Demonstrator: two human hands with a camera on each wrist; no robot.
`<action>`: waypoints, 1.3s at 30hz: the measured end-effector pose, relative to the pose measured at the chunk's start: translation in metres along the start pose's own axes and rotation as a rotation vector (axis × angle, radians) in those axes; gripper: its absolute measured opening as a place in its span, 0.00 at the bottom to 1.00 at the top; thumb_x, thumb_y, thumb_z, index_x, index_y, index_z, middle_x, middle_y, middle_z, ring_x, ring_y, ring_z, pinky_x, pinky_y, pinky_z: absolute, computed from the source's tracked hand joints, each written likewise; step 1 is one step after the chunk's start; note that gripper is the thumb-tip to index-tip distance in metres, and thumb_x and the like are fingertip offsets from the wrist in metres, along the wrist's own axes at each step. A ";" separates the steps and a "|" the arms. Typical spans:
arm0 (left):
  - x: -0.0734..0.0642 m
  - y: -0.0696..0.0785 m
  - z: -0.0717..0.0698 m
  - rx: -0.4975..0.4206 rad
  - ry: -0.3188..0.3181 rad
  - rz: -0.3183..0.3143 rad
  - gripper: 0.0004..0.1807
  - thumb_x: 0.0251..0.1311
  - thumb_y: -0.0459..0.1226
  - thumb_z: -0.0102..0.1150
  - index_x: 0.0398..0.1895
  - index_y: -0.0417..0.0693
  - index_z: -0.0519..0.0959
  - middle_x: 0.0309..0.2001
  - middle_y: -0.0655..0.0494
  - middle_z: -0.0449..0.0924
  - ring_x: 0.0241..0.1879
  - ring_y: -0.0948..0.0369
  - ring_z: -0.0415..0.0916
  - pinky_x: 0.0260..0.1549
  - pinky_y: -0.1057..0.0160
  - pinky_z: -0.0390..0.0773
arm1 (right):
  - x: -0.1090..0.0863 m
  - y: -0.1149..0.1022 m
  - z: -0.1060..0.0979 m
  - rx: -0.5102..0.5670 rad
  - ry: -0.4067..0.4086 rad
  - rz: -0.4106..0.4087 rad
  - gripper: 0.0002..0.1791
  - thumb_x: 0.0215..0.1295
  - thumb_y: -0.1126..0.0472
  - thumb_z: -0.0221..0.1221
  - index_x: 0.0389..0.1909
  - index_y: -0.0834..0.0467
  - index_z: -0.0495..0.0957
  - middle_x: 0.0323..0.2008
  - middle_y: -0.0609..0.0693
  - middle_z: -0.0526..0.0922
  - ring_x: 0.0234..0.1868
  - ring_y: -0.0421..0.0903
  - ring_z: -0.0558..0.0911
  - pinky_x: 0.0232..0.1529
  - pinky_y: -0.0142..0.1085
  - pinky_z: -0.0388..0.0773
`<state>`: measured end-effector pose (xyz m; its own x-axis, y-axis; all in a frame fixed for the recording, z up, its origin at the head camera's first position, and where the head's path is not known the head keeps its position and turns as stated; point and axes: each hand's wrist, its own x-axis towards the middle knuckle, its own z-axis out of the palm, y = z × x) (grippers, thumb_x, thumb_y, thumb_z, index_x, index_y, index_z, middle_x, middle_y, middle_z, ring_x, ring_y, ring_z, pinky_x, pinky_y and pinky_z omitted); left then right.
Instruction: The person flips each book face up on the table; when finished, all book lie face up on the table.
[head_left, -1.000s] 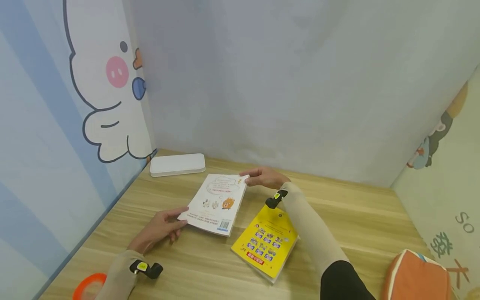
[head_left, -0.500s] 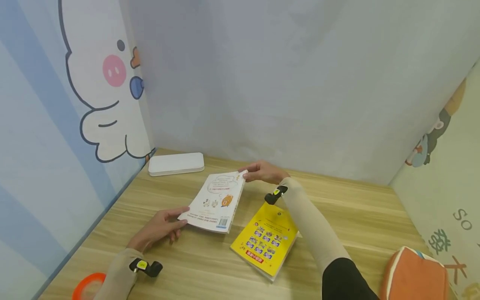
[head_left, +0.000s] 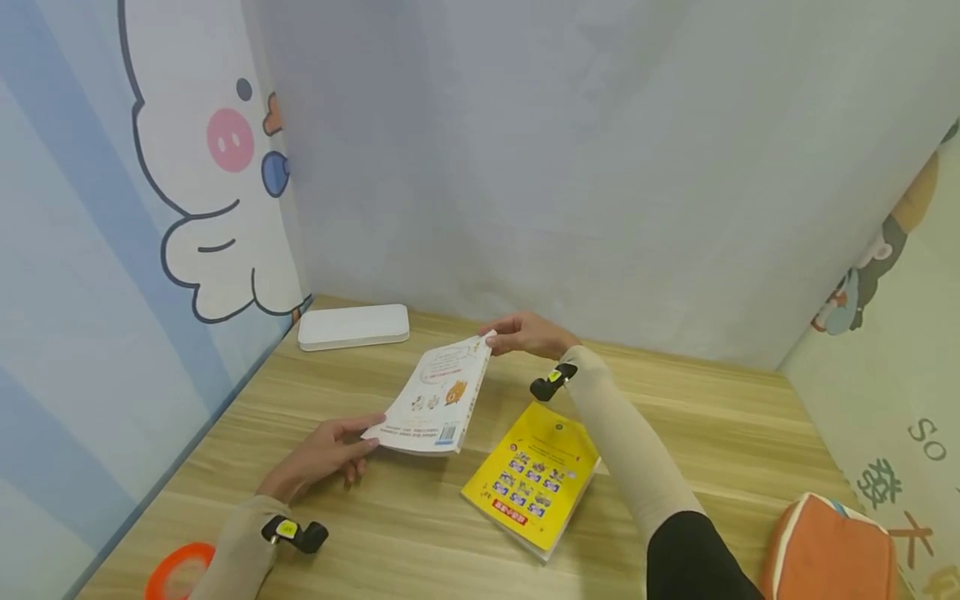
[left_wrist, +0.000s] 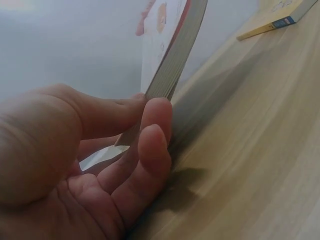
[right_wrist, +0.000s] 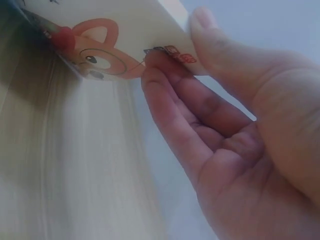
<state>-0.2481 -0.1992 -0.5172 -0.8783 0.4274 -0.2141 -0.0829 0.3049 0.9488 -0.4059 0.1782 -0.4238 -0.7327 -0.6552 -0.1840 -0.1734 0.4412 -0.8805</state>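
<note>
Both hands hold a white paperback book (head_left: pixel 431 404) with cartoon animals and a barcode on the upward cover. My left hand (head_left: pixel 330 450) pinches its near left corner between thumb and fingers. At the far right corner, my right hand (head_left: pixel 531 335) grips the book with the thumb on top and fingers underneath. That far right side is tilted up off the table. In the right wrist view the underside of the book (right_wrist: pixel 100 45) shows an orange cartoon face. Page edges of the book (left_wrist: pixel 175 60) bend slightly in the left wrist view. A yellow book (head_left: pixel 532 479) lies right of it.
A white flat case (head_left: pixel 354 327) lies at the table's back left, near the wall. An orange pouch (head_left: pixel 832 550) sits at the front right, and an orange-red ring-shaped object (head_left: pixel 178 571) at the front left. The wooden table (head_left: pixel 697 433) meets a grey curtain behind.
My right hand has risen slightly away from me, lifting the far right side of the white book so it tilts more. My left hand keeps its corner almost in place.
</note>
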 end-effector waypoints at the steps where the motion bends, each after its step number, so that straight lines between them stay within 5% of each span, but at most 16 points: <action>1: 0.000 0.000 0.000 0.001 -0.004 0.004 0.35 0.73 0.43 0.60 0.77 0.40 0.63 0.29 0.53 0.80 0.26 0.62 0.77 0.24 0.66 0.82 | 0.000 -0.003 -0.001 -0.003 0.002 0.002 0.24 0.77 0.59 0.58 0.68 0.63 0.74 0.62 0.62 0.82 0.60 0.55 0.85 0.71 0.52 0.75; 10: 0.002 -0.001 0.005 -0.039 -0.075 0.051 0.34 0.74 0.41 0.59 0.77 0.37 0.63 0.46 0.40 0.79 0.26 0.64 0.79 0.24 0.68 0.82 | 0.001 -0.019 -0.006 -0.031 0.002 -0.006 0.23 0.78 0.56 0.56 0.69 0.61 0.74 0.60 0.61 0.85 0.64 0.66 0.80 0.72 0.55 0.73; 17: 0.003 -0.002 0.012 -0.057 -0.125 0.067 0.34 0.74 0.41 0.58 0.77 0.36 0.62 0.30 0.52 0.82 0.24 0.65 0.79 0.22 0.69 0.82 | 0.002 -0.027 -0.005 0.002 0.038 -0.018 0.23 0.78 0.56 0.56 0.67 0.64 0.75 0.58 0.60 0.85 0.60 0.59 0.84 0.70 0.56 0.75; 26: 0.003 -0.003 0.019 -0.079 -0.163 0.110 0.33 0.77 0.41 0.53 0.77 0.34 0.60 0.28 0.52 0.81 0.23 0.67 0.79 0.21 0.70 0.81 | 0.007 -0.034 0.000 0.006 0.118 -0.035 0.20 0.78 0.55 0.57 0.64 0.60 0.78 0.59 0.62 0.84 0.53 0.53 0.87 0.69 0.58 0.75; 34: 0.003 -0.003 0.021 -0.133 -0.140 0.118 0.33 0.77 0.41 0.53 0.77 0.34 0.59 0.53 0.36 0.85 0.24 0.67 0.78 0.22 0.71 0.81 | 0.013 -0.034 0.002 0.022 0.176 -0.057 0.21 0.78 0.55 0.56 0.63 0.63 0.78 0.55 0.65 0.84 0.48 0.49 0.87 0.66 0.57 0.78; 39: 0.001 -0.002 0.023 -0.166 -0.148 0.124 0.32 0.78 0.42 0.52 0.78 0.36 0.59 0.57 0.36 0.83 0.25 0.68 0.78 0.23 0.71 0.81 | 0.014 -0.037 0.002 0.003 0.191 -0.058 0.21 0.78 0.53 0.56 0.63 0.62 0.78 0.56 0.69 0.83 0.47 0.48 0.86 0.63 0.53 0.81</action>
<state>-0.2381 -0.1803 -0.5247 -0.8089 0.5767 -0.1140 -0.0656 0.1041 0.9924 -0.4080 0.1514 -0.3942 -0.8329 -0.5515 -0.0468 -0.2177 0.4042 -0.8884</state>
